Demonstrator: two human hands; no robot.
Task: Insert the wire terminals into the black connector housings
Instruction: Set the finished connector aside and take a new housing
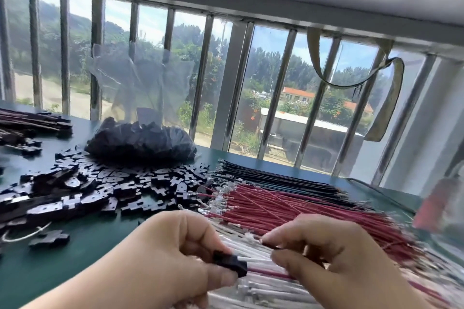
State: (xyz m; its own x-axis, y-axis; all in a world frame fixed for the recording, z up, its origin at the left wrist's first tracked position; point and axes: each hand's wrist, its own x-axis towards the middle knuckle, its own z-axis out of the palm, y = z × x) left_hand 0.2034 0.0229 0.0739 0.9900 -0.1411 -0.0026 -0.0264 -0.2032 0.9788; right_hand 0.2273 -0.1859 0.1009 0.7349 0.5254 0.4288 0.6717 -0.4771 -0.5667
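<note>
Nearest, pinched a black connector housing (229,264) in the left hand (170,256), white and red wires already leading out of it, while the right hand (324,256) pinched a black wire (272,246) close to the tip; best kept straight and pushed squarely home. Beyond, over the laid-out wires (288,206) and loose housings (105,188), stood a clear bag (140,118) full of black housings.

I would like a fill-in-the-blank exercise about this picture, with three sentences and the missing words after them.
1. The left hand holds a connector housing whose colour is ____.
2. The right hand pinches a thin black ____.
3. Between the black wires and the white wires on the table lie the ____ wires.

Missing words: black; wire; red
</note>
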